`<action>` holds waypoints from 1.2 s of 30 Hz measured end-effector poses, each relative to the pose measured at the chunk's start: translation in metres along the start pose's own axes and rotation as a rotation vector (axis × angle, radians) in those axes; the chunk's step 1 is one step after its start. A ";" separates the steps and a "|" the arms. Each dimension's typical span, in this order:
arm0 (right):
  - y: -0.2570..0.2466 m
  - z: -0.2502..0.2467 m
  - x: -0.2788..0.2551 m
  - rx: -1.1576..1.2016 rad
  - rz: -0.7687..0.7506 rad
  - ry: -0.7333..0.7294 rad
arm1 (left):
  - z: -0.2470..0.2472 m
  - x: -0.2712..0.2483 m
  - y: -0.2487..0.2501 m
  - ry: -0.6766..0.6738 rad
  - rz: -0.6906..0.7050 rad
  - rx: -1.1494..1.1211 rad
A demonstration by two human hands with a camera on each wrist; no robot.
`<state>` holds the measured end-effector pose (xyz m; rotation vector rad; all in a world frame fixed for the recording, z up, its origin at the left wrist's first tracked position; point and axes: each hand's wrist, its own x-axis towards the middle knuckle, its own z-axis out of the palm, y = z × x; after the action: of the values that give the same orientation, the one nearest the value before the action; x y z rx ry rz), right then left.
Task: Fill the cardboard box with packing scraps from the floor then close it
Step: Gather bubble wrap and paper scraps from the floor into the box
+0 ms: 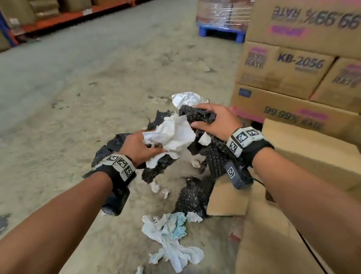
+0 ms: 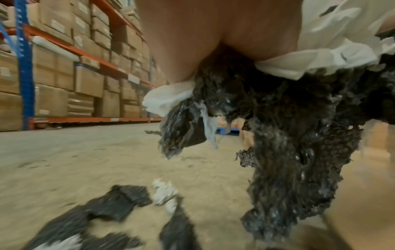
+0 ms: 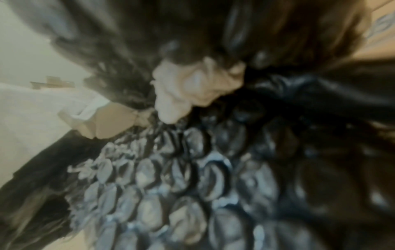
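- Gripping a mixed bundle above the concrete floor (image 1: pixel 58 111): both hands hold one clump of crumpled white paper (image 1: pixel 172 135) and torn black bubble wrap (image 1: pixel 197 115).
- Left hand (image 1: pixel 140 147): thumb and fingers curl round the white paper from the left side; black wrap sticks out behind the knuckles and hangs below the palm, seen in the left wrist view as a dark ragged strip (image 2: pixel 295 152).
- Right hand (image 1: pixel 215 121): fingers spread and bent over the top of the black bubble wrap, fingertips (image 1: pixel 196 124) pressing into it; the wrap trails down under the wrist. Right wrist view is blurred, filled by the bubbles.
- Plain brown cardboard box (image 1: pixel 314 157) sits on the floor to the right, just below the right forearm, flaps open; its inside is not visible.
- Loose scraps remain on the floor: a white and pale blue tissue piece (image 1: pixel 171 238) near the box flap, small black pieces at lower left.
- Printed stacked cartons (image 1: pixel 302 65) stand behind the box.
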<state>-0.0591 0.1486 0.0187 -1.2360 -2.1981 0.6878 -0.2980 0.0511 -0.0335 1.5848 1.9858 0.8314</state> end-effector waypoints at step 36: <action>0.332 -0.132 -0.222 -0.186 0.629 -0.596 | 0.352 -0.018 0.223 -0.738 0.015 0.635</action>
<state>0.3291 0.1280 -0.1424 -2.0725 -2.3537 1.2492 0.1021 0.1277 -0.1262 1.8551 1.7255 -0.4168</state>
